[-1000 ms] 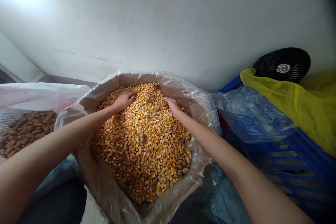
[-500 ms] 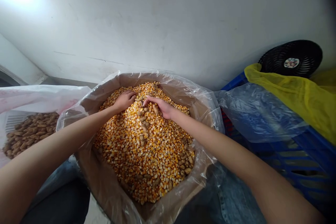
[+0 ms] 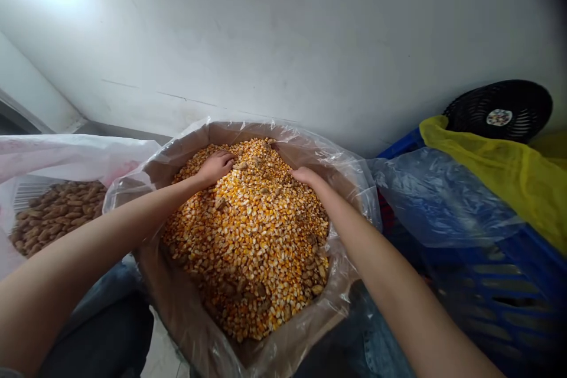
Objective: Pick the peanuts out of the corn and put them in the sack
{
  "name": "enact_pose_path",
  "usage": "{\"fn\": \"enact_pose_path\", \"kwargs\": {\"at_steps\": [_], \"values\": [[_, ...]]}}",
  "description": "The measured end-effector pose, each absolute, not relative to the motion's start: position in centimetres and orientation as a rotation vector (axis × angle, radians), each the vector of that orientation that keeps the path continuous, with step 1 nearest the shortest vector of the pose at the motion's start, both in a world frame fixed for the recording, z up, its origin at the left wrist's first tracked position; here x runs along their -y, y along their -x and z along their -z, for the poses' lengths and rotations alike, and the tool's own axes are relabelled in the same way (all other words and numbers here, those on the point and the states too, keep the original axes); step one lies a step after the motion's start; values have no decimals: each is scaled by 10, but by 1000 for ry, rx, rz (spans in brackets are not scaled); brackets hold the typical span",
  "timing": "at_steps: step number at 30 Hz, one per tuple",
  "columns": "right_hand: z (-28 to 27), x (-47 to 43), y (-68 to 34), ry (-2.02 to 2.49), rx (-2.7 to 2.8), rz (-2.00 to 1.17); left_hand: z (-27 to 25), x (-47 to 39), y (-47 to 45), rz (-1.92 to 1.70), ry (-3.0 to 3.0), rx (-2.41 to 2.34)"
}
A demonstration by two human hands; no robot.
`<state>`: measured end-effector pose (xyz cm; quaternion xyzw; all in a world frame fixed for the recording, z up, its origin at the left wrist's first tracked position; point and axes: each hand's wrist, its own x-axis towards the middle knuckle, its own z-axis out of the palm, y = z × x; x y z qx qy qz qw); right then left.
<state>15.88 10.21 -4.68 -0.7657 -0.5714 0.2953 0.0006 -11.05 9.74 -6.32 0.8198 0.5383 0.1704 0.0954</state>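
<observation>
Yellow corn kernels [image 3: 261, 236] fill a deep container lined with a clear plastic bag [image 3: 354, 183]. Unshelled peanuts [image 3: 316, 274] lie among the kernels, mostly along the right side. My left hand [image 3: 215, 166] rests on the upper left of the corn heap, palm down with fingers laid over the kernels; it grips nothing that I can see. Over at the upper right of the heap, my right hand [image 3: 306, 176] reaches down into the corn. Its fingers are mostly buried, so whatever they hold is hidden.
To the left stands a white bag [image 3: 80, 153] holding more peanuts [image 3: 57, 215]. A blue crate [image 3: 505, 283] is on the right, with clear plastic [image 3: 456, 201], yellow mesh [image 3: 500, 159] and a black fan-like grille [image 3: 500, 109]. Behind is a white wall [image 3: 283, 35].
My right hand has moved right from the heap's middle and sunk its fingers into the corn. Peanuts near the centre have shifted or been covered. The left hand stays nearly in place.
</observation>
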Motion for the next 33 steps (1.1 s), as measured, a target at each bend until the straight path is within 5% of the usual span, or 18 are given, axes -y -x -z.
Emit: {"fn": "enact_pose_path", "kwargs": {"at_steps": [25, 33], "values": [[81, -87, -161, 2029, 1621, -1044, 69, -102, 113, -508, -2410, -1554], [70, -99, -183, 2268, 1776, -1036, 68, -102, 112, -511, -2425, -1546]]}}
